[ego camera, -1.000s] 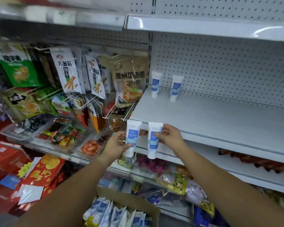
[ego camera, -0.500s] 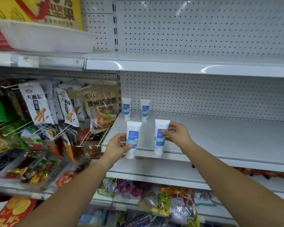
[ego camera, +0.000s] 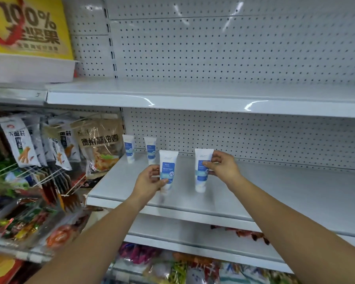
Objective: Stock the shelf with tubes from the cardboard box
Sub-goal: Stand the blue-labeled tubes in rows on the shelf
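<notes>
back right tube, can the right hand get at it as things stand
Likely not yet: the right hand is full, gripping the front right tube. The way looks free, only bare shelf before the back right tube.

Yellow sign (ego camera: 27, 25) upper left, above a white tray (ego camera: 29, 68). Snack packets (ego camera: 19, 142) hang on hooks at left, brown bag (ego camera: 99, 144) beside them. Clear bins (ego camera: 25, 220) of wrapped snacks lower left. Colourful packs (ego camera: 172, 267) bottom centre, blurred, possibly sweets.
</notes>
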`<state>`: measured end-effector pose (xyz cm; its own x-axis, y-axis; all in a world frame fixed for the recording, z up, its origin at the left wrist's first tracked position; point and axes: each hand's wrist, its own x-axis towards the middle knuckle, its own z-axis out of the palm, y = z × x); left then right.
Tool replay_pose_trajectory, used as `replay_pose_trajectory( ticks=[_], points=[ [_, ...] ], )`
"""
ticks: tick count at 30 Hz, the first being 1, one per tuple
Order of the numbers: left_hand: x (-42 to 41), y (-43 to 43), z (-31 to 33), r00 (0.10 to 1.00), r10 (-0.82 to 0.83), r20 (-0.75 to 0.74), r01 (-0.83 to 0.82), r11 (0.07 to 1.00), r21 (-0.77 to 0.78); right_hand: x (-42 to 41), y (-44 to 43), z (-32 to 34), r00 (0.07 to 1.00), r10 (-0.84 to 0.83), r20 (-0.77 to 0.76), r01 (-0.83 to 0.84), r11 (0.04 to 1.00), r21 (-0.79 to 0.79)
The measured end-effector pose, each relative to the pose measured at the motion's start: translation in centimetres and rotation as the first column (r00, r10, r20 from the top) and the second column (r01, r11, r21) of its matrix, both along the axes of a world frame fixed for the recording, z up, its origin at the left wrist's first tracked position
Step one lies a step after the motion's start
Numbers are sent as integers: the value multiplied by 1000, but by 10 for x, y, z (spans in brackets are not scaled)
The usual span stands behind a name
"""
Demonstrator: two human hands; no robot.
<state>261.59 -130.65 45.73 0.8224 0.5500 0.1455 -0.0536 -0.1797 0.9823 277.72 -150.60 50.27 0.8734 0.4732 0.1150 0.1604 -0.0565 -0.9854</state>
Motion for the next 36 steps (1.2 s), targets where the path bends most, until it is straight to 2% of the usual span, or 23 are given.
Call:
replay_pose_trajectory(
  ticks=[10, 25, 29, 36],
  points=[
    [44, -8, 7, 999, 41, 19, -42, 999, 25, 26, -11, 3, 1000, 8, -1, -7, 998, 58],
    [135, 83, -30, 999, 20, 26, -20, 1000, -8, 88, 46, 0, 998, -64, 4, 64, 998, 15],
    [156, 91, -38, 999, 39, 28, -40, 998, 41, 101, 59, -6, 997, -78, -19, 78, 997, 13],
    [182, 96, -61, 995, 97, -25, -97, 995, 10, 128, 65, -8, 996, -94, 7, 94, 996, 5]
  ],
)
